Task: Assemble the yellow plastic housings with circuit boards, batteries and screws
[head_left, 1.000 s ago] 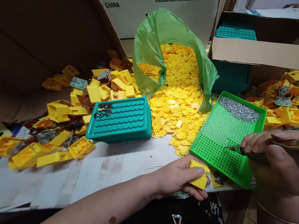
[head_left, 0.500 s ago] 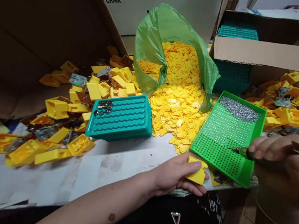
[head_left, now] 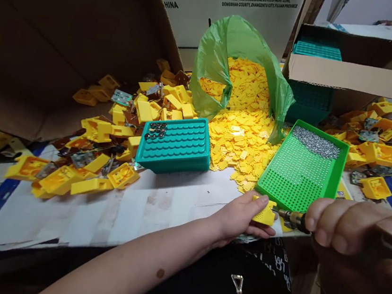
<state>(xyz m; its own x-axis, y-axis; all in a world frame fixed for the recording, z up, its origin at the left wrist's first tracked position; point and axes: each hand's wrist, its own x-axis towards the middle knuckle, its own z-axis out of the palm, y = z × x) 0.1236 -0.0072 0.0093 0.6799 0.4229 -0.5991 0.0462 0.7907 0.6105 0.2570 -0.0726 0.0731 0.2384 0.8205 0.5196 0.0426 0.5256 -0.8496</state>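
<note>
Left hand (head_left: 245, 215) clamps a yellow housing (head_left: 265, 213) at the tabletop's (head_left: 159, 209) near edge, beside the green tray (head_left: 300, 171). Right hand (head_left: 353, 228), fingers closed, points a screwdriver (head_left: 292, 217) at it. A tilted tip could slip off the housing toward the holding fingers.

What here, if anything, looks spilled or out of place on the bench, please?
The green bag lies open, and small yellow chips have spilled from it across the table up against the green tray. Yellow housings lie scattered at left.

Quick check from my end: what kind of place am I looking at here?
Likely a small assembly workshop: heaps of yellow housings, a green bag spilling yellow plates, a green tray of screws, shipping cartons. The right hand holds a screwdriver against the left hand's housing.
</note>
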